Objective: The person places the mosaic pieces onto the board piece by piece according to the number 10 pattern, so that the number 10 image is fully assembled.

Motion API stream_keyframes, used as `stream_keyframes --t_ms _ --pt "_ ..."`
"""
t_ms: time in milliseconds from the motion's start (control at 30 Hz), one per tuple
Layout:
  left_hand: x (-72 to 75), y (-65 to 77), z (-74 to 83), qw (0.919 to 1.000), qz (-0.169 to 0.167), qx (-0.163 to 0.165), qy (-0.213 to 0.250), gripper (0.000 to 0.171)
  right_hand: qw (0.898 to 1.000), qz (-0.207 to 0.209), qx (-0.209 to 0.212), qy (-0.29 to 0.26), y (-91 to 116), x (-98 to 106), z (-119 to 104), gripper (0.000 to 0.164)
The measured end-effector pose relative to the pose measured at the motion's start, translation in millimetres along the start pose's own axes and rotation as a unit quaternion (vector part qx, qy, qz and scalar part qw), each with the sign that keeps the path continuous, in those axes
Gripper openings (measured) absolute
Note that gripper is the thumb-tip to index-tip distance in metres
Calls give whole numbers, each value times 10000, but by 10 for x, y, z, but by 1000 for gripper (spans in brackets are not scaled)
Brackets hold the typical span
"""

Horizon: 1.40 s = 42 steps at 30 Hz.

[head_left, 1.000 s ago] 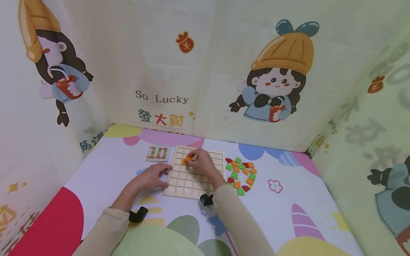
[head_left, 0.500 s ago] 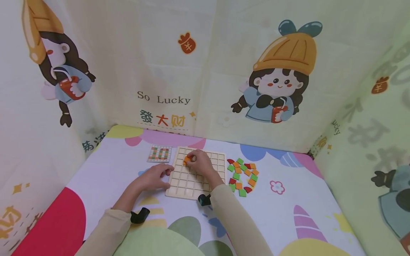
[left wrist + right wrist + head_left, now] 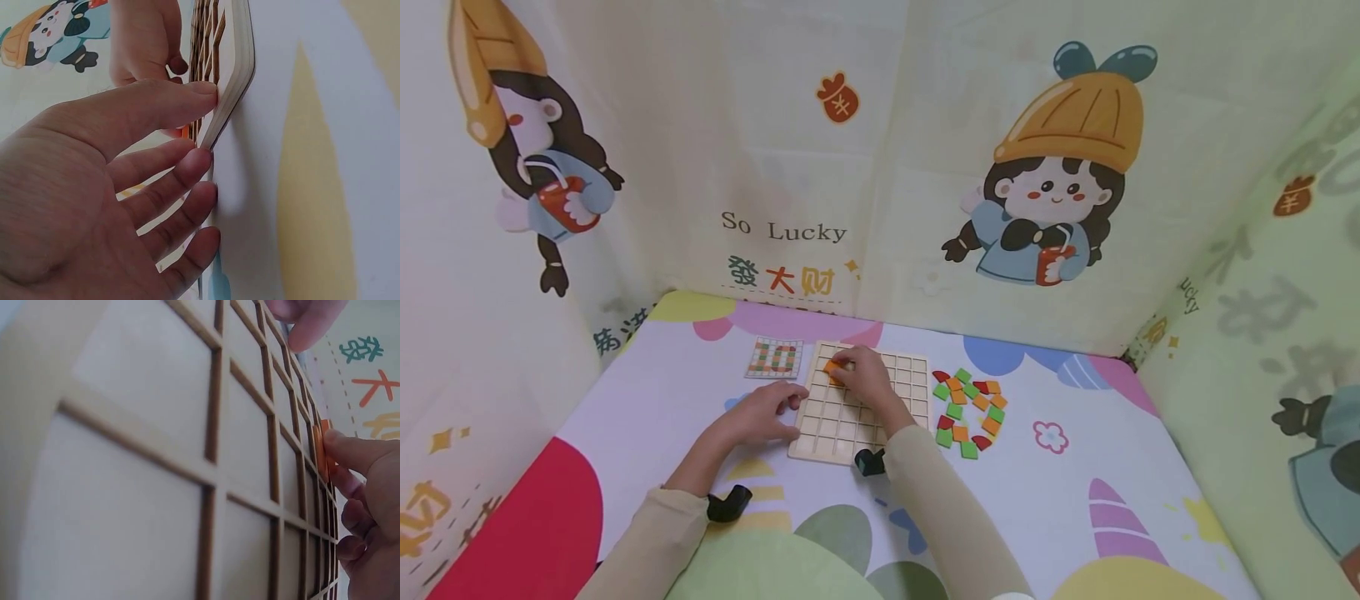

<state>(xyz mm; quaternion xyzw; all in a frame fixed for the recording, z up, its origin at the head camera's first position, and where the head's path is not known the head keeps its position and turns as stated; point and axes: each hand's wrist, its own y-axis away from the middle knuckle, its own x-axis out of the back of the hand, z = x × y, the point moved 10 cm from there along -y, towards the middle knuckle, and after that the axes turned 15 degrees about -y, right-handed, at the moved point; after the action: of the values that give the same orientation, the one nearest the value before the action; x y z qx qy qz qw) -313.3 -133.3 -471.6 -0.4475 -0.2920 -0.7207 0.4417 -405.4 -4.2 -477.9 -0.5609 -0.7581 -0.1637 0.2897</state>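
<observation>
A wooden grid board (image 3: 842, 425) lies flat on the table. Over its upper left cells my right hand (image 3: 867, 377) pinches an orange square tile (image 3: 831, 367) between thumb and fingers. In the right wrist view the thumb presses this orange tile (image 3: 326, 428) close against the board, and a second orange tile (image 3: 320, 456) sits right beside it in the grid. My left hand (image 3: 763, 414) rests at the board's left edge. The left wrist view has its thumb (image 3: 187, 100) on the rim, with the other fingers loosely extended along the side.
A small printed card (image 3: 773, 358) with a coloured grid pattern lies left of the board. To the right, a loose group of green, orange and red tiles (image 3: 970, 412) is spread out. Fabric walls (image 3: 887, 167) printed with cartoon figures enclose the table.
My right hand has shifted slightly left and away from me with the orange tile. The left hand stays at the board's edge.
</observation>
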Motion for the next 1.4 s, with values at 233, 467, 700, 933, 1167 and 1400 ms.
stream_keyframes --t_ms 233,467,700,933,1167,1400 --pt "3 14 7 10000 -14 20 26 52 9998 -59 -145 -123 -43 -54 -41 23" --pt "4 19 -2 10000 -50 78 -10 53 9996 0 -238 -120 -86 -78 -75 21" --pt "-8 9 -8 10000 -64 76 -3 52 9996 -3 -290 46 -112 -98 -114 19" --pt "-11 0 -18 10000 -38 56 -23 52 9989 71 -459 -29 -129 -105 -92 18" --pt "-16 -4 -17 10000 -34 84 -8 52 9983 141 -372 -422 -98 -81 -103 19" --pt "-12 -2 -13 9999 -68 150 16 53 9955 274 -435 -801 -46 -21 -30 21"
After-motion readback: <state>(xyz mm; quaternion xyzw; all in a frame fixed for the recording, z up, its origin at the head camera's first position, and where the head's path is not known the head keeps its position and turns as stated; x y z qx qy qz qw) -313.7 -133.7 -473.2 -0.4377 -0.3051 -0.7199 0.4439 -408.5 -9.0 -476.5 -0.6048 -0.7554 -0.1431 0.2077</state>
